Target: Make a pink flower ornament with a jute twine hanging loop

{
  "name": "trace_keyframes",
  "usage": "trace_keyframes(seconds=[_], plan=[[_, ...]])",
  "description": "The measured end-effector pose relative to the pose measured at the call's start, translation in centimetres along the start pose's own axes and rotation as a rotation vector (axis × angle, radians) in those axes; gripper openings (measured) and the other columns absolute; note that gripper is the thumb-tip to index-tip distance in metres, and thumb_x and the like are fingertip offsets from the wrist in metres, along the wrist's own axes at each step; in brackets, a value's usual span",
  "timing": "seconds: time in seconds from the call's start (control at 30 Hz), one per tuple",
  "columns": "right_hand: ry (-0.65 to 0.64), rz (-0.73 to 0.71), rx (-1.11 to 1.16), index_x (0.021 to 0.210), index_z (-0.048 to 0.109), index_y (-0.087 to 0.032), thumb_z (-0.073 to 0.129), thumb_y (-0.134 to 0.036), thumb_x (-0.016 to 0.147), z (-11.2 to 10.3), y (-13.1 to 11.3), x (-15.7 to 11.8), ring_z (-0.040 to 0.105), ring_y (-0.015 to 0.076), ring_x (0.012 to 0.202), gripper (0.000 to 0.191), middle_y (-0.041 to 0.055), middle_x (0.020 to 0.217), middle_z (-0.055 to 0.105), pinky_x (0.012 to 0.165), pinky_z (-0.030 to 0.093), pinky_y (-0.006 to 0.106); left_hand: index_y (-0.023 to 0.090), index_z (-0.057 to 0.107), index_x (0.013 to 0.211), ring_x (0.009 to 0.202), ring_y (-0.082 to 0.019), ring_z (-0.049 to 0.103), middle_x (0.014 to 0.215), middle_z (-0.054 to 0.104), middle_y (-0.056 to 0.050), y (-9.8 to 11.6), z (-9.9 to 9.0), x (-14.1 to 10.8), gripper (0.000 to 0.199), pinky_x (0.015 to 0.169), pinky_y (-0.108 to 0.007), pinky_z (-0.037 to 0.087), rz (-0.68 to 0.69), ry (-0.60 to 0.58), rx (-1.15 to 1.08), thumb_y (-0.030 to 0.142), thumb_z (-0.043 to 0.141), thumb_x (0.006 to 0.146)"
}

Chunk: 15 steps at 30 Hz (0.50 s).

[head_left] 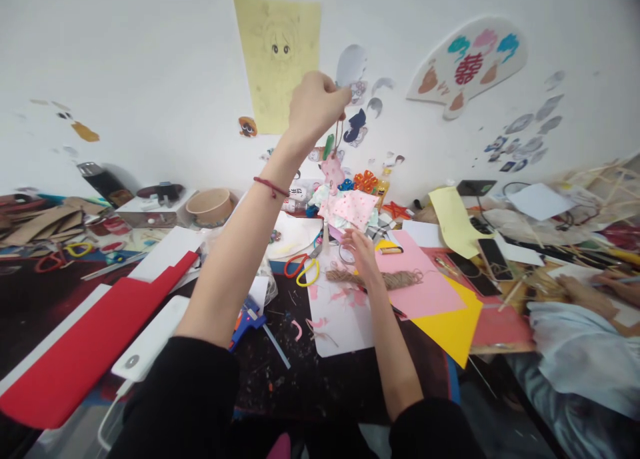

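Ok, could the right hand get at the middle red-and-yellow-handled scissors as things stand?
Probably yes: the scissors lie just to the left of the right hand, their handles uncovered.

We see the hanging cord [339, 136] as matt, fibrous | twine bundle [404, 279] rough, matt | dotted fabric [357, 209] soft, matt cloth | scissors [306, 262] with metal blades, smooth plastic handles | pink sheet [435, 296] smooth, matt paper | glue gun [246, 322] blue plastic | our desk [310, 386] dark, glossy, flecked.
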State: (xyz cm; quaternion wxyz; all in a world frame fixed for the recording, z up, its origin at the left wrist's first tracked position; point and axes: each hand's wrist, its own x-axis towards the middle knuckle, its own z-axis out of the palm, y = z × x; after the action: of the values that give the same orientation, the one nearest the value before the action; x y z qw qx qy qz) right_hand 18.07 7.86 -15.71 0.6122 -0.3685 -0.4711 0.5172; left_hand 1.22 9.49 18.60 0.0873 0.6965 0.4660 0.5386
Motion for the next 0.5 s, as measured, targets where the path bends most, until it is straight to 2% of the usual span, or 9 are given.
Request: trace_keyframes(seconds=[0.13,0.33,0.4,0.5], plan=[[0.022,0.043,0.046,0.119,0.064,-0.016,0.061,-0.041,0.099,-0.2,0.8,-0.2,0.068,0.0189,0.095,0.032,0.0081,0.113,0.068,0.083,0.059,0.039,0.03,0.053,0.058,0.09,-0.026,0.067,0.082,0.077,-0.002,1.0,-0.3,0.4,0.013,0.09,-0.047,0.056,-0.008,-0.112,-0.066,0.032,0.053,0.07],[0.08,0.107,0.115,0.123,0.063,-0.016,0.061,-0.041,0.099,-0.9,1.8,-0.5,0.068,0.0205,0.099,0.035,0.0092,0.119,0.067,0.085,0.059,0.041,0.025,0.056,0.069,0.092,-0.021,0.067,0.091,0.076,-0.002,1.7,-0.8,0.3,0.017,0.09,-0.046,0.05,0.006,-0.231,-0.245,0.033,0.052,0.083],[0.096,0.121,0.129,0.124,0.063,-0.016,0.062,-0.04,0.099,-1.1,2.0,-0.5,0.068,0.021,0.101,0.035,0.0095,0.12,0.066,0.086,0.059,0.041,0.026,0.058,0.072,0.091,-0.02,0.067,0.088,0.075,-0.001,1.8,-0.8,0.2,0.018,0.089,-0.045,0.049,0.018,-0.245,-0.27,0.035,0.052,0.085],[0.116,0.139,0.138,0.124,0.062,-0.016,0.062,-0.04,0.098,-1.3,2.4,-0.4,0.067,0.0216,0.103,0.035,0.0098,0.122,0.066,0.088,0.059,0.042,0.028,0.058,0.067,0.082,-0.02,0.064,0.073,0.07,0.0,1.6,-0.5,0.6,0.018,0.082,-0.044,0.048,0.063,-0.229,-0.32,0.037,0.057,0.083]])
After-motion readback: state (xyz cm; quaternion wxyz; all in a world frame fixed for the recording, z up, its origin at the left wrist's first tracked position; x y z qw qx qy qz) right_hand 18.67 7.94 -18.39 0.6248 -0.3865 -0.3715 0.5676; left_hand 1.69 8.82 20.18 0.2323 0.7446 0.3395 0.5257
